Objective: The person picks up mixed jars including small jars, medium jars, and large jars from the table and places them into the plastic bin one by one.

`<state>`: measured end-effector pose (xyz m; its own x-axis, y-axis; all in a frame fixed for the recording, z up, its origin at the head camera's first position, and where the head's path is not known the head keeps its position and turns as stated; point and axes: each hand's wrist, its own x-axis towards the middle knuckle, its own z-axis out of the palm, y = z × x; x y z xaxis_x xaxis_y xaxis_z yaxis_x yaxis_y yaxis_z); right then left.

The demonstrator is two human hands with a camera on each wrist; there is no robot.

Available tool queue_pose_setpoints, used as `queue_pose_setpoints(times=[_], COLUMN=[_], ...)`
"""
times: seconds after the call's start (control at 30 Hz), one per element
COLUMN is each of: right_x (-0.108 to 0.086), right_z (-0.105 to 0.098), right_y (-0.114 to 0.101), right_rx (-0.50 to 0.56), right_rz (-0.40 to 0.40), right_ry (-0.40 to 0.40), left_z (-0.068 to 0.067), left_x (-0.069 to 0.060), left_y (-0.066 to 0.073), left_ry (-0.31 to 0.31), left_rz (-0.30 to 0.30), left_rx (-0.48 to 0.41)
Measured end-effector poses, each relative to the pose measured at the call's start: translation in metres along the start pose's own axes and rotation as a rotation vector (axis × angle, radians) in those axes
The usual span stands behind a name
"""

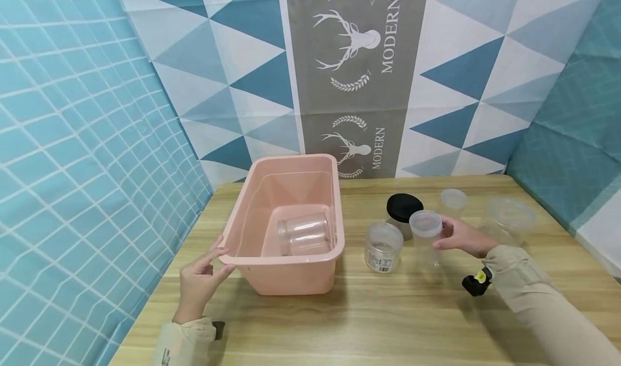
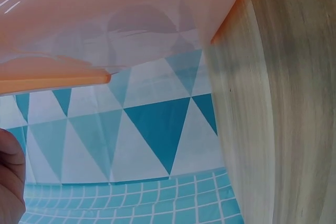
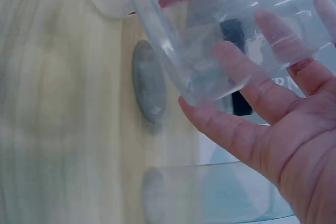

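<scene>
My right hand (image 1: 463, 237) grips a clear plastic jar with a translucent lid (image 1: 426, 235) from its right side. In the right wrist view, fingers wrap the jar (image 3: 181, 51), whose base is tilted and off the wood. At the front left corner of a pink plastic basin (image 1: 286, 260), my left hand (image 1: 200, 281) holds the rim between thumb and fingers. Only a bit of that hand (image 2: 10, 174) shows at the left wrist view's edge. Inside the basin a clear jar (image 1: 305, 235) lies on its side.
Beside the held jar stand a labelled clear jar (image 1: 383, 249) and a black-lidded jar (image 1: 405, 208). Behind it is a smaller clear jar (image 1: 453, 198), and a wide clear container (image 1: 511, 215) stands farther right. Patterned cloth (image 1: 247, 69) hangs behind the wooden table (image 1: 388, 328).
</scene>
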<state>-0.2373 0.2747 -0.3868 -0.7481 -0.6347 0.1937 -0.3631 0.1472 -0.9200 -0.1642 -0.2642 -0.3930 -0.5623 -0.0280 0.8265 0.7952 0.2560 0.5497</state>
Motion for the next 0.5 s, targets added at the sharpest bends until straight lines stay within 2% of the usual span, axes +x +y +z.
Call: queue_pose_setpoints(times=[0.13, 0.2, 0.33, 0.5], right_x=[-0.002, -0.002, 0.001, 0.007], right_z=[-0.006, -0.009, -0.015, -0.022], right_y=[-0.014, -0.022, -0.037, -0.05], right_rx=[-0.026, -0.04, -0.093, -0.167], right_rz=[-0.021, -0.005, 0.021, -0.011], right_ry=[-0.025, -0.027, -0.028, -0.059], left_z=[-0.002, -0.003, -0.004, -0.004], left_x=[-0.001, -0.001, -0.001, -0.002], left_y=[-0.005, -0.008, -0.009, -0.009], left_ry=[-0.013, -0.017, -0.019, -0.011], left_rz=[0.013, 0.027, 0.036, 0.037], left_rx=[0.028, 0.044, 0.026, 0.023])
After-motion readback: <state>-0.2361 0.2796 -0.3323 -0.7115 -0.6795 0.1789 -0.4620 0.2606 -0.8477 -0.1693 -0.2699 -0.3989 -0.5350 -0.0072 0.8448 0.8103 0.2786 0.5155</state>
